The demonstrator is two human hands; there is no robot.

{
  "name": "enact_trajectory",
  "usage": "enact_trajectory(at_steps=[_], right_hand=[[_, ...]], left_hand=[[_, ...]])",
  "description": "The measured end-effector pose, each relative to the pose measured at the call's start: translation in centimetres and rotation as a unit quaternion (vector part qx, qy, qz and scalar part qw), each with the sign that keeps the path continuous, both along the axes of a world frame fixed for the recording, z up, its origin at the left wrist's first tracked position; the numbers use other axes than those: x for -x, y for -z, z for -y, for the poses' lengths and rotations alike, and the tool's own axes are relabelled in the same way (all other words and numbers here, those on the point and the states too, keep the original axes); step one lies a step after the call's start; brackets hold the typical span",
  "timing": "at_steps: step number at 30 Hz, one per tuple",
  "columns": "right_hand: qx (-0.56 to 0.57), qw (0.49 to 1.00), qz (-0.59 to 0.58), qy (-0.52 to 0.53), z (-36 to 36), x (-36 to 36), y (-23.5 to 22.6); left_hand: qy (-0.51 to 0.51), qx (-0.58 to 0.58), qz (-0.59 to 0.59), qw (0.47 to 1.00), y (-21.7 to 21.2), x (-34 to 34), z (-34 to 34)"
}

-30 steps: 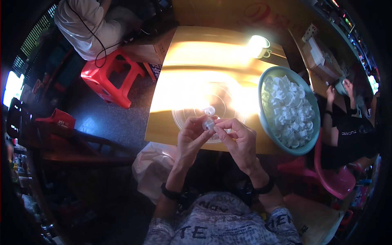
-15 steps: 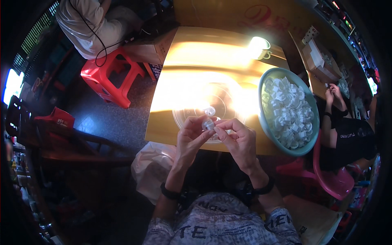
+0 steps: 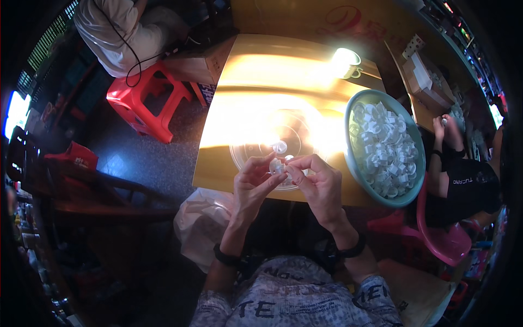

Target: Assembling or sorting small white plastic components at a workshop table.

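Left hand (image 3: 251, 181): I see thumb and fingers pinched on a small white piece (image 3: 277, 167).
Right hand (image 3: 320, 185): fingertips clamped on that piece's right edge.
White piece: between both hands, above the dish's near side.
Clear dish (image 3: 297, 132): under and beyond my grip.
Green basin (image 3: 349, 155): right of it, heaped with white parts (image 3: 385, 151).

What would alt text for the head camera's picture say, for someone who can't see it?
A person's left hand and right hand pinch a small whitish piece over a clear round dish on a brightly lit yellow table. On the right, a pale green basin is heaped with white pieces; a cup stands toward the table's far edge.
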State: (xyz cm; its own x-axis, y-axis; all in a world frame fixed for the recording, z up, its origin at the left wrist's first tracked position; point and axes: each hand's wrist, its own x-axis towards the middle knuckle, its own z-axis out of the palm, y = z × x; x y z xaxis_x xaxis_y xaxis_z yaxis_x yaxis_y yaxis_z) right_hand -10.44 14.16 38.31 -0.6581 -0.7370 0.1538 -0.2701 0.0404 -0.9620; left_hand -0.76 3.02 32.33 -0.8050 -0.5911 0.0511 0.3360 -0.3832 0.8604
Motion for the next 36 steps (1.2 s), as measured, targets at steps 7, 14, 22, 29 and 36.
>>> enact_trajectory(at_steps=[7,14,22,29,36], right_hand=[[0.025,0.989,-0.144,0.01,0.1,0.1,0.9],[0.034,0.998,-0.056,-0.002,0.0,0.1,1.2],[0.046,0.998,-0.043,-0.005,0.1,0.1,1.4],[0.036,0.996,-0.082,-0.002,0.1,0.3,2.0],[0.039,0.996,-0.073,-0.012,0.2,-0.2,1.2]], left_hand=[[-0.002,-0.005,-0.002,1.0,-0.1,-0.2,-0.2],[-0.01,-0.007,-0.021,1.0,0.4,-0.1,-0.3],[-0.01,-0.01,-0.013,1.0,0.3,-0.3,-0.4],[-0.009,-0.033,-0.011,0.999,0.3,-0.5,-0.6],[-0.013,-0.028,-0.001,1.0,-0.2,-0.8,-0.5]])
